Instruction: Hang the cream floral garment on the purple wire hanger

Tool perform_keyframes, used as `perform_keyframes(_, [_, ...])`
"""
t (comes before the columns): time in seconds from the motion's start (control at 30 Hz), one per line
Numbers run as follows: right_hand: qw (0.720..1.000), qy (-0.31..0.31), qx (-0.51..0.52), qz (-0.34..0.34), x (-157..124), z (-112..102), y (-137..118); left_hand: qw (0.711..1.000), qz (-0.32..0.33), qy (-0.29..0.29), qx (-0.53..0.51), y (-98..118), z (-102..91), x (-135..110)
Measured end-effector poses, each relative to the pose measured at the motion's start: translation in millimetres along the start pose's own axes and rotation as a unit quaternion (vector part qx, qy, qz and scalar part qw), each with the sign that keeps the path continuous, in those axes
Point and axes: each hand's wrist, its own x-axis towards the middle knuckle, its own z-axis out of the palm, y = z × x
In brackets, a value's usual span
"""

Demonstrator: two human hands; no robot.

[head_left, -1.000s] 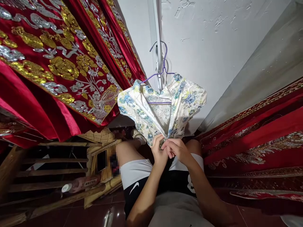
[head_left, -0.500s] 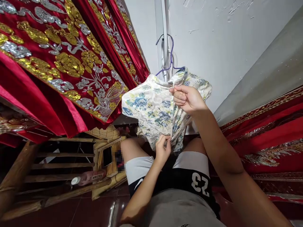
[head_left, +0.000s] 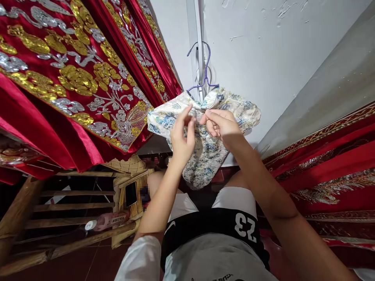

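A short-sleeved white garment with blue and yellow flowers (head_left: 202,156) hangs in front of me on a purple hanger (head_left: 206,66). My right hand (head_left: 221,125) is at the front just under the collar, thumb and index finger pinched together on the garment's edge there. To its left, my left hand (head_left: 184,134) is raised before the upper chest of the garment. Its thumb and fingers are apart, with nothing between them. The fastening at the neck is partly hidden by my fingers.
Red cloth with gold and silver sequins (head_left: 79,80) hangs at the left; more red beaded fabric (head_left: 336,168) is at the right. A bamboo rack (head_left: 79,207) at lower left bears a pink bottle (head_left: 108,221) and a phone (head_left: 131,194). Behind the garment is a white wall (head_left: 249,58).
My left hand has let go of the garment's lower front and risen to near the collar, opening. My right hand has shifted slightly left and down. The garment's lower part now hangs narrower.
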Motion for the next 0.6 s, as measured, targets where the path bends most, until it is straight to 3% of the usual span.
perform_keyframes(0.1, [0.999,0.01,-0.023,-0.028,2,0,0,0.994,0.056,-0.074,0.051,5,-7.1,39])
perform_keyframes(0.23, [0.999,0.03,-0.02,-0.028,13,-6,21,0.983,0.105,-0.108,0.102,9,-8.8,52])
perform_keyframes(0.33, [0.999,0.047,-0.02,0.011,17,-9,47,0.985,0.117,-0.055,0.116,14,-14.4,52])
perform_keyframes(0.43, [0.997,0.028,-0.004,0.077,8,-13,66,0.989,0.094,0.048,0.102,3,-34.4,60])
perform_keyframes(0.53, [0.984,-0.035,0.115,0.131,-10,-15,69,0.992,0.049,0.104,0.045,-37,-63.9,67])
perform_keyframes(0.6, [0.963,-0.071,0.206,0.157,-22,-12,67,0.99,-0.061,0.111,-0.058,-70,-79.5,63])
